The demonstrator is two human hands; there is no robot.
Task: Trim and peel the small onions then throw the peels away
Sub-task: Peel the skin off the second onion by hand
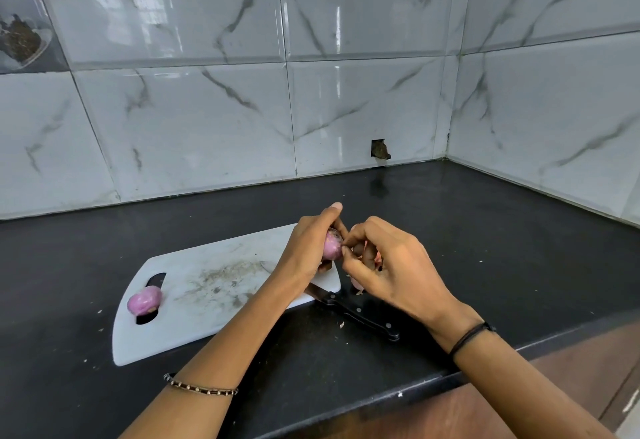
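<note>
Purple and partly bared, a small onion [333, 244] sits in the curled fingers of the left hand [306, 248], held just above the near right corner of the white cutting board [207, 286]. The right hand [391, 265] pinches at its skin with thumb and forefinger, and loose peels [375, 258] look bunched under its other fingers. This is the peeling step, probably well along on this onion.

Below the hands, a black-handled knife [360, 315] lies with its blade on the board and its handle on the dark tabletop [485, 230]. A peel scrap [356, 284] rests just beside the board's corner. At the far left, a second onion [143, 300] sits over the board's handle slot, seemingly peeled.

Next, the last skin needs stripping off. Then every scrap should be gathered for the bin, which is not in view.
</note>
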